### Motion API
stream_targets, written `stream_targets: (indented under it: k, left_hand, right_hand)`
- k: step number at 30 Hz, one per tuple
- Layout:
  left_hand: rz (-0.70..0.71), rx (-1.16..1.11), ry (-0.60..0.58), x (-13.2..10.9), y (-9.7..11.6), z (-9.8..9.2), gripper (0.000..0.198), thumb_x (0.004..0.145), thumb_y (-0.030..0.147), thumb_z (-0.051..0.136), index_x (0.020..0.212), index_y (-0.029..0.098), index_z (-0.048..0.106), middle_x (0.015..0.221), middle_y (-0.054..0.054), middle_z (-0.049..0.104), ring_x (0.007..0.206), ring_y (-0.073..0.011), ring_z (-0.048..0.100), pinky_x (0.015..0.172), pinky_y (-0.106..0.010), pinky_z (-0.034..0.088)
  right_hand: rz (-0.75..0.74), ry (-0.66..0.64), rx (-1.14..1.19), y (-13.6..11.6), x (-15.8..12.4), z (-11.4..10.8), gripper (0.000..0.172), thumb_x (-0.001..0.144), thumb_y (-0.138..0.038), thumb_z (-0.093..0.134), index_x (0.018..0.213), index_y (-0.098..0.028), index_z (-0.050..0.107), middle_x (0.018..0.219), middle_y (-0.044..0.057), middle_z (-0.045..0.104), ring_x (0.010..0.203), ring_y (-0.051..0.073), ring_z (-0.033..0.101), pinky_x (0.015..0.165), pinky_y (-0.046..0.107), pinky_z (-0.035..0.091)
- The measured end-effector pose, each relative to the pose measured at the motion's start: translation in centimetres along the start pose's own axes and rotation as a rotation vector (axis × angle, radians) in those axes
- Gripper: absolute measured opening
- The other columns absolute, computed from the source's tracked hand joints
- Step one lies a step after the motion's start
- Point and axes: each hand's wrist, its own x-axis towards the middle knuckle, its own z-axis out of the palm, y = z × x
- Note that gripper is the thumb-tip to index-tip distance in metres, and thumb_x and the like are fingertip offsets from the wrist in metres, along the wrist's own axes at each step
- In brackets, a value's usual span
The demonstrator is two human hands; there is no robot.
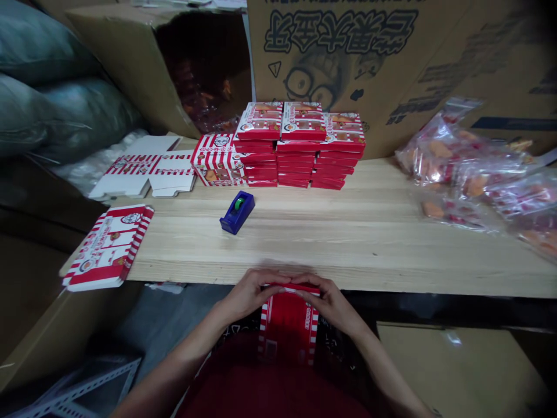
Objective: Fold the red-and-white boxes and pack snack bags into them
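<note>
Between my two hands, at the table's front edge, is a red and white striped cardboard box [290,325]. My left hand [251,295] grips its upper left corner, thumb on the near face and fingers over the top edge. On the upper right corner, my right hand [329,301] holds it the same way. The lower part of the box rests close against my body. Beyond my hands, a blue tape dispenser [237,213] with a green roll core stands on the wooden table [331,232].
Stacked red and white boxes [298,159] stand at the back. Flat box blanks [139,168] lie to the left, with a pile of flattened boxes [108,247] nearer. Clear bags of snack pieces [470,168] lie at right. Big cartons [391,75] close off the back.
</note>
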Motion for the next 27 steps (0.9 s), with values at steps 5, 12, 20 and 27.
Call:
stream_targets:
  k: [5, 12, 20, 27]
  left_hand:
    - [0.056, 0.053, 0.048, -0.3, -1.4, 0.3, 0.023, 0.098, 0.029, 0.065, 0.117, 0.031, 0.078, 0.118, -0.004, 0.079, 0.115, -0.0226, 0.072, 0.123, -0.048, 0.034]
    - [-0.018, 0.288, 0.938, 2.5, -1.2, -7.0, 0.037, 0.089, 0.036, 0.074, 0.123, 0.022, 0.067, 0.143, -0.013, 0.062, 0.141, -0.0307, 0.05, 0.121, -0.053, 0.033]
    - [-0.145, -0.016, 0.077, 1.8, 5.9, -4.1, 0.035, 0.095, 0.042, 0.067, 0.125, 0.026, 0.073, 0.128, -0.009, 0.074, 0.117, -0.0268, 0.068, 0.107, -0.047, 0.049]
    - [-0.247, -0.073, -0.056, -1.2, 4.0, -0.8, 0.03, 0.093, 0.042, 0.07, 0.119, 0.028, 0.077, 0.119, -0.005, 0.078, 0.108, -0.0244, 0.071, 0.101, -0.041, 0.053]
  right_hand:
    - [-0.043, -0.026, -0.07, 1.2, 0.3, 0.7, 0.03, 0.1, -0.041, 0.063, 0.127, -0.033, 0.074, 0.132, 0.007, 0.073, 0.128, 0.028, 0.065, 0.115, 0.052, 0.045]
    - [-0.158, 0.159, -0.234, 0.3, 0.8, -1.4, 0.031, 0.101, -0.038, 0.06, 0.13, -0.036, 0.071, 0.133, 0.008, 0.073, 0.13, 0.031, 0.064, 0.11, 0.06, 0.051]
    - [-0.376, -0.004, -0.348, -5.3, 0.8, 0.0, 0.037, 0.104, -0.019, 0.054, 0.135, -0.036, 0.065, 0.139, 0.006, 0.067, 0.128, 0.022, 0.064, 0.107, 0.045, 0.056]
    - [-0.14, 0.163, -0.117, -1.8, -2.6, 2.0, 0.052, 0.092, -0.025, 0.074, 0.14, -0.033, 0.055, 0.125, 0.006, 0.068, 0.121, 0.023, 0.066, 0.106, 0.043, 0.055]
